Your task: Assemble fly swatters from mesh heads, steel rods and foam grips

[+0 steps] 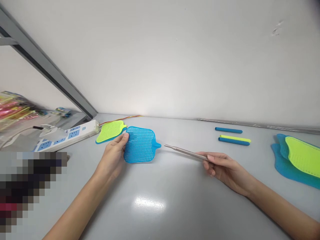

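Between thumb and fingers, my left hand (117, 150) grips the left edge of a blue fly swatter head (140, 145), a perforated plastic paddle with its short socket facing right. My right hand (223, 168) is closed on a thin metal rod (188, 152), whose narrower tip points left at the socket. A small gap separates tip and socket. Behind my left hand lies a yellow-green swatter head (110, 130) on top of a blue one. The right end of the rod is hidden in my right hand.
Blue and yellow-green tubes (233, 141) lie at the back right, before long metal rods (250, 125) along the wall. More swatter heads (303, 156) are stacked at far right. A white power strip (72, 135) with plugs and bagged colourful items (15, 106) occupy the left.
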A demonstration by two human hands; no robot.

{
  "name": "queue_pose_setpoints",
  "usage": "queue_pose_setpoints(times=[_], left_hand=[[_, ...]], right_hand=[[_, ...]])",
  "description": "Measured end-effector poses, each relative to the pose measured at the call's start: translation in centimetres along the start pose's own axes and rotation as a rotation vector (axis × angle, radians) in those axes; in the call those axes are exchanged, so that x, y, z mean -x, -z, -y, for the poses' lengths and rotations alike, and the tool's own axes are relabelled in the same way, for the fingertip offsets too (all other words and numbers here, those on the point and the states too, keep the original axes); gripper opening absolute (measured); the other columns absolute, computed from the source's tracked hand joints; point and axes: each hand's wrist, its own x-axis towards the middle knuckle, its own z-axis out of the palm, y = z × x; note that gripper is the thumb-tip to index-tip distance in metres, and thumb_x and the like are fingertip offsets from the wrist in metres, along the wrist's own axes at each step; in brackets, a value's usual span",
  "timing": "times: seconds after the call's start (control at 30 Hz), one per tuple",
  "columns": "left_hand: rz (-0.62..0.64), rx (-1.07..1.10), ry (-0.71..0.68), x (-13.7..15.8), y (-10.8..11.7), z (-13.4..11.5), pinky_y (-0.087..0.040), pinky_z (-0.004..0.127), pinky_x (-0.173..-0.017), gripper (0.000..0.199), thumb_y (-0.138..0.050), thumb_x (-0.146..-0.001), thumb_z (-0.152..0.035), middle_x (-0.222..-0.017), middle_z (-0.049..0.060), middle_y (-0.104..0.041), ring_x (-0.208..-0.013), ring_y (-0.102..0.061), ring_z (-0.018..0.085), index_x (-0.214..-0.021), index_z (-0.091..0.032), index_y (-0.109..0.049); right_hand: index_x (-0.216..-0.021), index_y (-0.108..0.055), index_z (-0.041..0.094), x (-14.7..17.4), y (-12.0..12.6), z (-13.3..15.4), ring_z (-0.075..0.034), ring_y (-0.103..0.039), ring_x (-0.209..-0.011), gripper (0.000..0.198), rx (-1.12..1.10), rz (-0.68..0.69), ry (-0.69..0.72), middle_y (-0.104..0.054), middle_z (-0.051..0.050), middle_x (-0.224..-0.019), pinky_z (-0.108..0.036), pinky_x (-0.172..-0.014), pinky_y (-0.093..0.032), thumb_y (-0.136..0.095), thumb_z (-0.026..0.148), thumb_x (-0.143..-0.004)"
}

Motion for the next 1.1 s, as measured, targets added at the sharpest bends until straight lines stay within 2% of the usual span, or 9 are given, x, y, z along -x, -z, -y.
queue_pose_setpoints(times=[0.1,0.3,0.53,0.67,0.83,0.9,0.97,1.03,1.1], left_hand=[[-0.007,-0.006,0.019,-0.2,0.0,0.0,-0.047,0.023,-0.058,0.033,-0.066,-0.064,-0.035,-0.089,0.006,-0.064,-0.076,-0.059,0.018,-0.091,-0.016,-0.062],[0.081,0.013,0.027,-0.2,0.0,0.5,-0.045,0.019,-0.055,0.029,-0.067,-0.064,-0.035,-0.078,0.002,-0.065,-0.064,-0.058,0.012,-0.085,-0.015,-0.063],[0.065,0.037,0.030,0.2,-0.3,0.0,-0.050,0.021,-0.060,0.029,-0.068,-0.063,-0.035,-0.083,0.001,-0.066,-0.070,-0.061,0.014,-0.085,-0.018,-0.063],[0.253,-0.043,0.161,0.8,-0.2,-0.8,-0.052,0.027,-0.067,0.023,-0.065,-0.068,-0.034,-0.089,0.003,-0.067,-0.077,-0.063,0.019,-0.085,-0.019,-0.063],[0.426,-0.206,0.235,1.1,0.9,-1.7,-0.053,0.027,-0.066,0.022,-0.068,-0.065,-0.027,-0.087,0.004,-0.068,-0.076,-0.064,0.021,-0.085,-0.020,-0.064],[0.467,-0.247,0.233,1.0,1.4,-2.0,-0.054,0.027,-0.063,0.019,-0.070,-0.063,-0.026,-0.083,0.004,-0.068,-0.071,-0.064,0.020,-0.080,-0.020,-0.065],[0.479,-0.273,0.229,0.9,1.7,-2.2,-0.054,0.027,-0.062,0.018,-0.070,-0.062,-0.026,-0.081,0.004,-0.069,-0.070,-0.065,0.020,-0.078,-0.020,-0.065],[0.467,-0.290,0.225,0.9,1.7,-2.4,-0.055,0.026,-0.062,0.018,-0.070,-0.062,-0.026,-0.081,0.004,-0.069,-0.071,-0.065,0.020,-0.079,-0.020,-0.065],[0.444,-0.303,0.217,1.1,1.5,-2.3,-0.055,0.025,-0.061,0.018,-0.070,-0.062,-0.026,-0.080,0.003,-0.069,-0.071,-0.065,0.020,-0.079,-0.020,-0.065]], right_hand=[[-0.106,-0.060,0.016,0.0,0.1,-0.1,-0.008,-0.043,-0.056,0.027,0.000,0.020,0.005,-0.054,-0.003,-0.065,-0.021,-0.057,-0.036,-0.049,0.022,-0.082],[-0.105,-0.060,0.015,-0.1,0.0,0.0,-0.008,-0.042,-0.056,0.027,0.016,0.037,-0.006,-0.053,-0.003,-0.065,-0.022,-0.058,-0.035,-0.050,0.022,-0.081],[-0.101,-0.061,0.015,-0.1,-0.5,0.1,-0.008,-0.037,-0.053,0.027,0.086,-0.009,-0.005,-0.048,0.000,-0.062,-0.024,-0.056,-0.033,-0.055,0.027,-0.078],[-0.081,-0.065,0.015,-0.1,-0.5,0.0,-0.008,-0.031,-0.048,0.019,0.141,0.004,0.016,-0.041,0.002,-0.052,-0.025,-0.053,-0.030,-0.054,0.029,-0.078],[-0.053,-0.060,0.013,-0.1,-0.1,0.1,-0.007,-0.025,-0.044,0.033,0.186,0.056,0.017,-0.030,0.005,-0.042,-0.026,-0.052,-0.029,-0.051,0.032,-0.079],[-0.059,-0.062,0.013,0.0,-0.1,0.1,-0.006,-0.023,-0.043,0.029,0.215,0.075,0.006,-0.031,0.005,-0.042,-0.026,-0.050,-0.029,-0.052,0.031,-0.079],[-0.077,-0.066,0.013,0.0,-0.2,0.1,-0.006,-0.022,-0.042,0.022,0.234,0.089,-0.007,-0.032,0.006,-0.043,-0.025,-0.049,-0.029,-0.052,0.030,-0.080],[-0.095,-0.063,0.014,0.0,-0.3,0.1,-0.006,-0.022,-0.042,0.025,0.239,0.094,-0.013,-0.034,0.006,-0.045,-0.024,-0.048,-0.029,-0.052,0.030,-0.080],[-0.101,-0.062,0.014,0.0,-0.3,0.2,-0.006,-0.023,-0.043,0.029,0.266,0.103,-0.015,-0.035,0.006,-0.046,-0.024,-0.048,-0.030,-0.052,0.031,-0.080]])
